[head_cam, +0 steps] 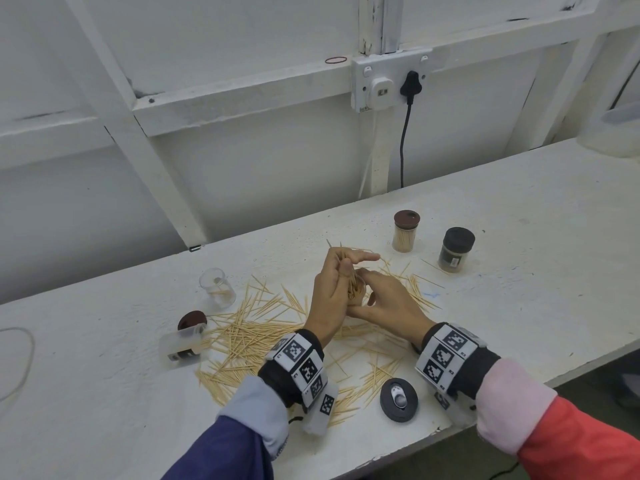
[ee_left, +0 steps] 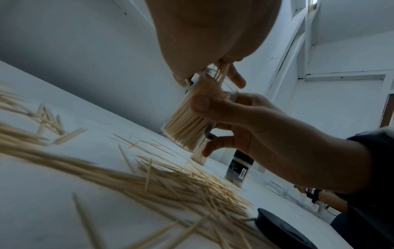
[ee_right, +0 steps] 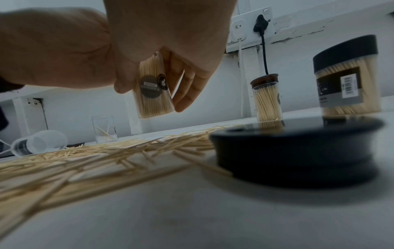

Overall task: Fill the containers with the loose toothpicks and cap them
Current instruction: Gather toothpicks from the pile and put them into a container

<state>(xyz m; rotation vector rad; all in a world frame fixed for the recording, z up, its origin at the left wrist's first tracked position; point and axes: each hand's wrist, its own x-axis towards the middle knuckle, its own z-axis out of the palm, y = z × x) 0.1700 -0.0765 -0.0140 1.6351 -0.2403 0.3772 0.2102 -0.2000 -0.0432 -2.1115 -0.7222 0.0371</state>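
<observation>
Wooden toothpicks (ee_left: 221, 72) enter the jar (ee_left: 192, 116) between both hands' fingers (ee_left: 234, 75).

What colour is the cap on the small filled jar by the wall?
Dark brown cap, clearest in the head view.

The head view is evenly bright with soft shadows, and its edges bow. Both wrist views are dimmer and bluish, the near toothpicks (ee_right: 64, 170) and black lid (ee_right: 298, 151) blurred.

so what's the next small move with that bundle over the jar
Probably ease the left hand down and let go, so its toothpicks slide in: their tips already sit in the mouth of the container, which the right hand grips, tilted and nearly full.
</observation>
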